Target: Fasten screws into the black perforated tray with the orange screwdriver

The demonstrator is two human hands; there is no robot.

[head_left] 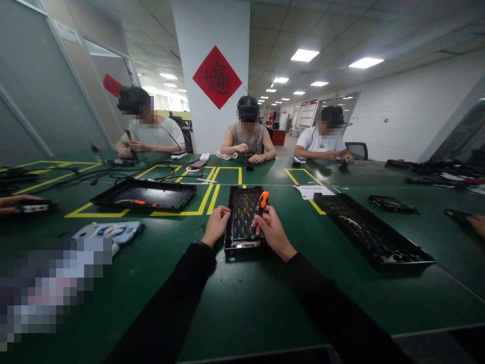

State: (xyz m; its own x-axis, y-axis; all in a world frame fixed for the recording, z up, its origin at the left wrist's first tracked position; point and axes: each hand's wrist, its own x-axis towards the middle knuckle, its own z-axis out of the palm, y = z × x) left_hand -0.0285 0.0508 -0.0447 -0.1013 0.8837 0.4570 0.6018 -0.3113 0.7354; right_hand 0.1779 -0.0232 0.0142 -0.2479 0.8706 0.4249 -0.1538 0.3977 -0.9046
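On the green worktop (235,313), a black tray (238,252) sits directly in front of the person, its long sides running away from the wearer, its floor covered in a close, repeating pattern. A pale strip (248,244) shows inside the near end. The person's right hand (273,228) is closed around a screwdriver (263,200) with an orange and black handle, held roughly upright over the tray's right half; its lower end is hard to make out. The left hand (216,225) is at the tray's left rim, fingers bent and close together; whether they grip the rim or only rest there cannot be told. The two hands are apart, one at either side of the tray

To the left, a wider black tray (172,196) holds orange pieces (136,202) and lies across yellow tape (212,199). Nearer the wearer is a blue and white case (113,230). To the right, a long black tray (373,235) lies at an angle, its far end by a sheet of white paper (316,191). Across the worktop sit three co-workers, in a pale top (162,132), a grey sleeveless top (248,139) and a white shirt (320,144), all with heads bent
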